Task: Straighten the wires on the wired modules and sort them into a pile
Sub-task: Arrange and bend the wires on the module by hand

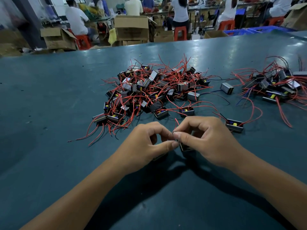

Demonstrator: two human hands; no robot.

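The desk [49, 97] carries a big tangled heap [149, 90] of modules with red wires in the middle, and a second pile [274, 85] at the far right; which of them is the sorted one cannot be told for sure, though the right one seems likelier. A few loose modules lie between them, one module [234, 126] just beside the right hand.

Both hands work close together near the front edge. The left hand [149, 143] pinches thumb to forefinger on a thin wire, and a dark block peeks out beneath its palm, probably a module. The right hand [204, 138] pinches the same wire [176, 122] just above a module [185, 147] sitting under its fingers.

To do this step well, I judge it best to steady the module with one hand and draw the wire through the other's pinch from root to tip, gently, so the solder joint is not strained. Keep the free end away from the heap, or it will snag.
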